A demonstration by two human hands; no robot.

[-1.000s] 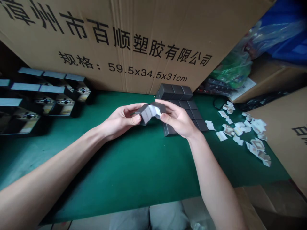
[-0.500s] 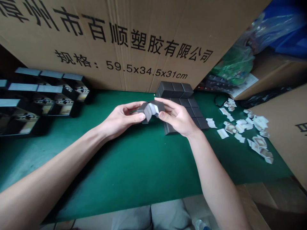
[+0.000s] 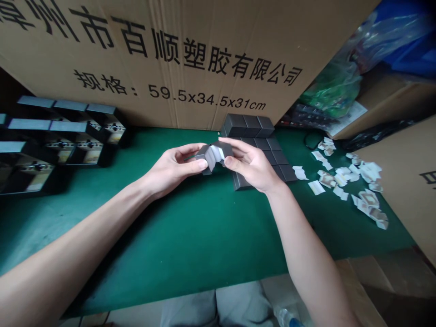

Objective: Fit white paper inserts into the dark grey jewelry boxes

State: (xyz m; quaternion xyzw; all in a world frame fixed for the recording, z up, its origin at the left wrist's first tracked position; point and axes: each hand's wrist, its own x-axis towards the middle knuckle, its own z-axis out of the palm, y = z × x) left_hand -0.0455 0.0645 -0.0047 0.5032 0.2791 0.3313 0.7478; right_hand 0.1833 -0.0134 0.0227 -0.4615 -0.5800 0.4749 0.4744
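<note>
Between my hands is a small dark grey hinged box (image 3: 203,152), held above the table with its lid apart and a white lining showing. My left hand (image 3: 173,167) grips one half, thumb on the near edge and fingers behind. The other half is pinched by my right hand (image 3: 250,164), its thumb near the opening. Just behind and beside the right hand, closed dark grey boxes (image 3: 250,125) sit in rows, one row stacked higher at the back. What the fingertips touch on the far side is hidden.
On the left stand several opened black boxes (image 3: 85,152) with printed inserts. Torn white paper pieces (image 3: 340,178) are scattered on the right of the green table (image 3: 190,240). A large printed carton (image 3: 190,91) rises behind; plastic bags (image 3: 335,88) lie at the right rear.
The camera view has shifted very slightly. Both hands keep the same grip, and the small box stays parted at about the same angle.
</note>
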